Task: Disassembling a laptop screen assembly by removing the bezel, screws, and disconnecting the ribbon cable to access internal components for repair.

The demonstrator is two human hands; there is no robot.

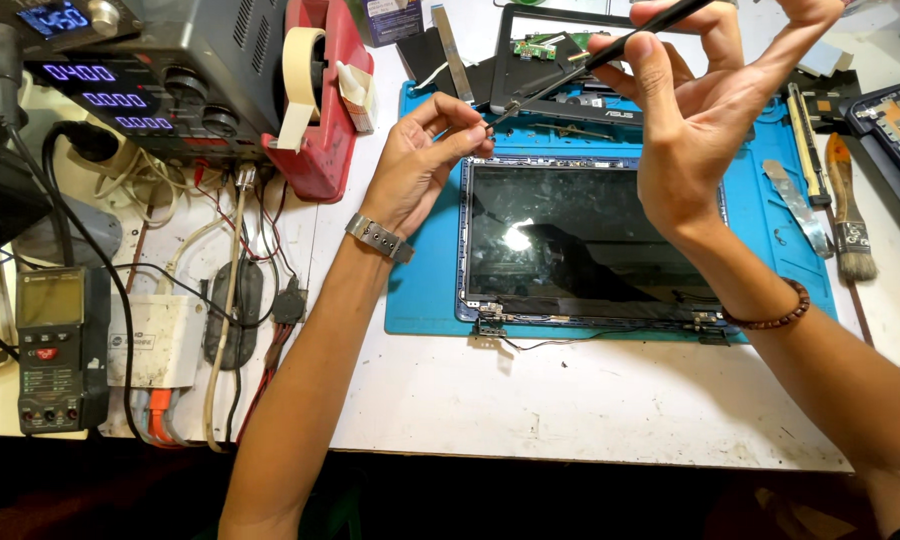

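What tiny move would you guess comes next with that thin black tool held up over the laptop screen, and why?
Probably bringing the tool's tip onto whatever the left hand pinches. The right hand holds the thin black tool slanted down, its tip right at the left fingertips, above the top edge of the laptop screen on the blue mat. The pinched piece is too small to identify.
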